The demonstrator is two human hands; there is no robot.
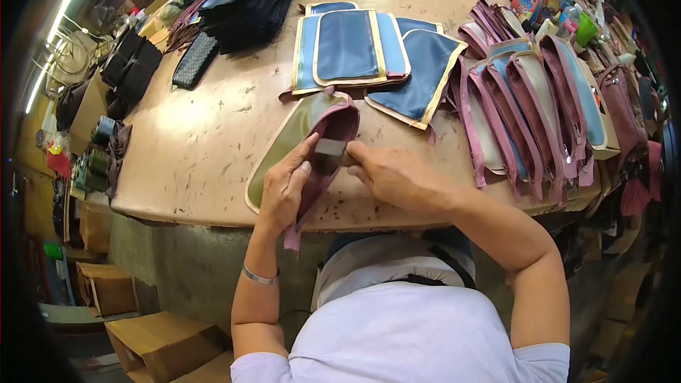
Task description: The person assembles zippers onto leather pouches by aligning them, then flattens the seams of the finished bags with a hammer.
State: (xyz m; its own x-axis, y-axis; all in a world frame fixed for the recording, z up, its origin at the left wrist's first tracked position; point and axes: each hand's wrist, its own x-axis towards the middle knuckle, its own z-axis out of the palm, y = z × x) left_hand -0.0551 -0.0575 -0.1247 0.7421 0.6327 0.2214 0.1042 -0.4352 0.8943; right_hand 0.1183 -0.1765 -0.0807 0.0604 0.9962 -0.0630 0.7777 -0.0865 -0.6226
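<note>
An olive-green bag piece (289, 132) with pale edging and a maroon lining (342, 125) lies at the front of the worktable (206, 163). My left hand (284, 188) grips its near side, thumb and fingers closed over the maroon edge. A pink strap end (291, 237) hangs below that hand. My right hand (397, 176) is closed around a hammer-like tool (330, 147) whose dark, blocky head is slightly blurred. The head overlaps the bag's maroon opening, close to my left fingertips. Most of the tool's handle is hidden in my right fist.
Blue panels (347, 46) with cream edging are stacked beyond my hands. Several pink-trimmed bag pieces (525, 110) stand in a row at the right. A black stack (245, 10) and a dark textured case (196, 61) sit at the back left. Cardboard boxes (167, 344) are on the floor.
</note>
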